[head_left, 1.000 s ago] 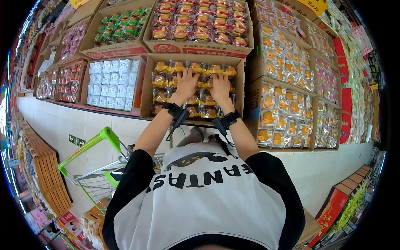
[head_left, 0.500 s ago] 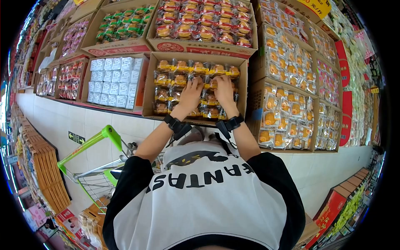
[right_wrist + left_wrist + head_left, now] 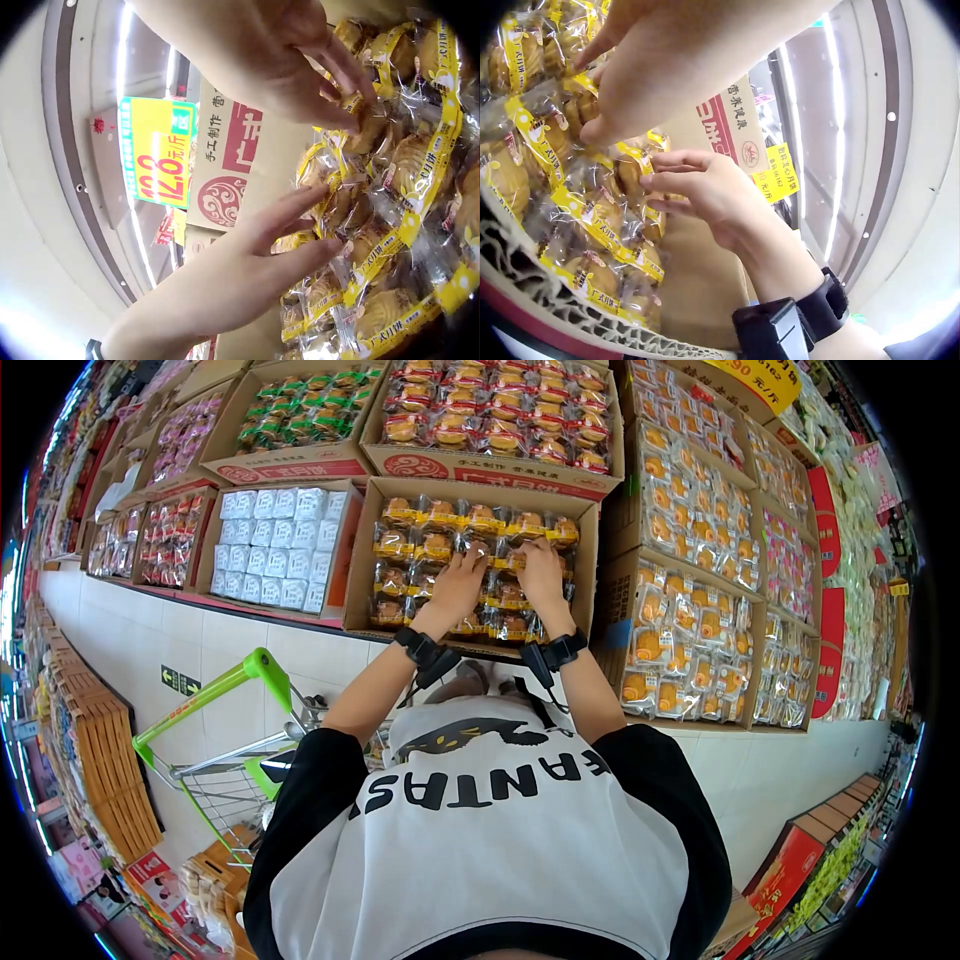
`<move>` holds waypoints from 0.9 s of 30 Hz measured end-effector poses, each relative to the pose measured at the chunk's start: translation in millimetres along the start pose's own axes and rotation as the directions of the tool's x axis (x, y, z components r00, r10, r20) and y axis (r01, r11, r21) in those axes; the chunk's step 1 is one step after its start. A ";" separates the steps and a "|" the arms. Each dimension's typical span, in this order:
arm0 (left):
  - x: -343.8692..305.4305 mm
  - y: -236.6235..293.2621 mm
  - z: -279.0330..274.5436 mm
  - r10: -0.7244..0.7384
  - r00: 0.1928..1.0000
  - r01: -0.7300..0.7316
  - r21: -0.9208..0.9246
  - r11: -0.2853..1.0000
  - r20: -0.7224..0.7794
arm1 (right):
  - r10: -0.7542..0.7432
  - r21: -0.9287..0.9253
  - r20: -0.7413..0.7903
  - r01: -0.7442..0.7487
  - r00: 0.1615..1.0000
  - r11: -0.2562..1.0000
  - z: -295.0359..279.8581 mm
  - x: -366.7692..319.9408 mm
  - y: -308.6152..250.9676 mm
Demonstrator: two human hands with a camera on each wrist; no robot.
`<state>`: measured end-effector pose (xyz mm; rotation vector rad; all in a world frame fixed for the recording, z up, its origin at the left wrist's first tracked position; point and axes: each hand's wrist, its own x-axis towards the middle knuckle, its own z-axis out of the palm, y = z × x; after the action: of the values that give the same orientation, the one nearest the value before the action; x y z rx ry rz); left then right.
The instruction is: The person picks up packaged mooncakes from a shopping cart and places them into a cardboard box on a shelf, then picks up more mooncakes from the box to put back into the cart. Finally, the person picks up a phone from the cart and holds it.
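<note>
A cardboard box (image 3: 587, 560) in front of me holds rows of mooncakes (image 3: 437, 547) in clear wrappers with yellow strips. My left hand (image 3: 458, 582) reaches into its middle; in the left wrist view its thumb and fingers lie around one wrapped mooncake (image 3: 581, 109). To the right, my right hand (image 3: 541, 575) has its thumb and fingertips on another wrapped mooncake (image 3: 367, 133), pinching it among its neighbours. The palms face down, close together, and hide part of the rows beneath. Both wrists wear black straps with cameras.
Behind stands a box of red-wrapped cakes (image 3: 500, 435). White packets (image 3: 270, 560) fill a box on the left, and clear-packed cakes (image 3: 690, 620) fill boxes on the right. A green-handled shopping cart (image 3: 215, 700) stands at the lower left.
Both hands have drawn back from the far rows toward my body, settling on mooncakes nearer the middle. Over the last half second they have stayed almost in place.
</note>
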<state>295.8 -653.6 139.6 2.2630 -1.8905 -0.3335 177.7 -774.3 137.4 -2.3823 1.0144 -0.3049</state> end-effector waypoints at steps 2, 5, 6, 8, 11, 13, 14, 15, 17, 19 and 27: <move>-0.3 -1.9 5.5 -0.015 1.000 0.014 0.033 0.999 0.011 | 0.000 -0.008 -0.003 0.000 1.000 1.000 3.5 0.4 1.5; -1.6 -2.2 6.9 -0.041 0.998 0.038 0.073 0.997 0.050 | 0.008 -0.005 -0.075 -0.008 0.997 1.000 6.6 -0.4 2.0; -2.5 -2.2 7.0 -0.053 0.995 0.047 0.083 0.995 0.078 | -0.002 -0.020 -0.084 0.000 0.996 1.000 6.7 -0.8 1.8; -5.1 -2.2 9.8 -0.048 0.998 0.045 0.066 0.997 0.044 | -0.015 -0.036 -0.090 0.011 0.996 0.999 7.1 -1.7 1.1; -5.9 -3.7 15.8 -0.040 0.999 0.040 0.036 0.999 -0.002 | 0.004 -0.048 -0.016 -0.005 1.000 0.999 6.4 1.1 0.0; -6.4 -3.4 18.2 -0.042 0.999 0.043 0.023 0.999 -0.016 | 0.007 -0.087 -0.002 -0.007 1.000 0.996 4.6 2.7 -2.4; -6.3 -3.1 19.3 -0.048 0.999 0.049 0.043 0.998 -0.011 | 0.003 -0.087 -0.002 -0.004 1.000 0.996 3.6 2.6 -3.4; -6.2 -2.6 19.7 -0.054 0.998 0.055 0.063 0.997 -0.008 | 0.019 -0.100 0.012 -0.018 1.000 0.995 0.9 2.5 -6.3; -7.3 -1.3 20.5 -0.054 0.998 0.055 0.054 0.997 -0.008 | 0.030 -0.115 0.027 -0.027 0.999 0.993 -1.4 1.5 -9.9; -8.9 -1.1 21.2 -0.057 0.998 0.058 0.047 0.997 -0.009 | 0.020 -0.198 -0.001 -0.020 1.000 0.980 -2.5 0.2 -13.2; -20.5 6.1 -2.3 -0.087 0.990 0.101 -0.121 0.988 0.115 | -0.017 -0.147 0.127 0.036 0.992 0.988 -9.7 -11.8 -4.5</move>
<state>287.2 -634.6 144.7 2.2973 -1.7599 -0.5848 168.4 -766.9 148.0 -2.5150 0.9781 -0.0899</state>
